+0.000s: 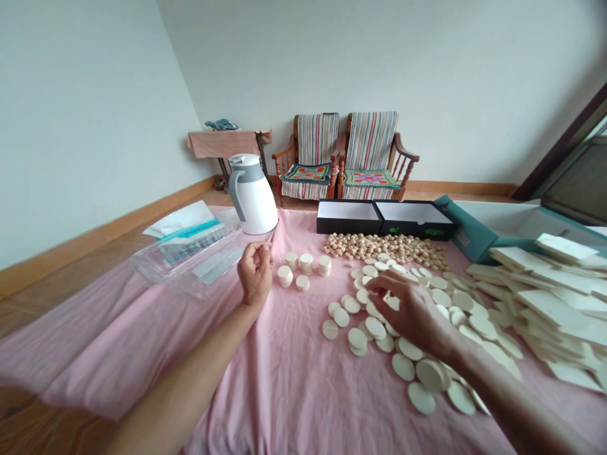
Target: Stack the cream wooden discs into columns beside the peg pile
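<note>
My left hand (255,272) rests on the pink cloth (265,379) with its fingers curled into a loose pinch; I cannot make out what is in them. Just right of it stand several short stacks of pale round discs (303,268). My right hand (408,309) reaches over a scattered spread of loose pale discs (379,328), fingers bent down onto them and blurred by motion. Whether it grips a disc I cannot tell.
A heap of small wooden beads (386,248) lies behind the discs, before two open black boxes (384,218). Cream rectangular slabs (554,303) pile at the right beside a teal box (474,237). A white jug (252,194) and clear plastic tray (190,256) stand at left. Two chairs (344,155) stand beyond.
</note>
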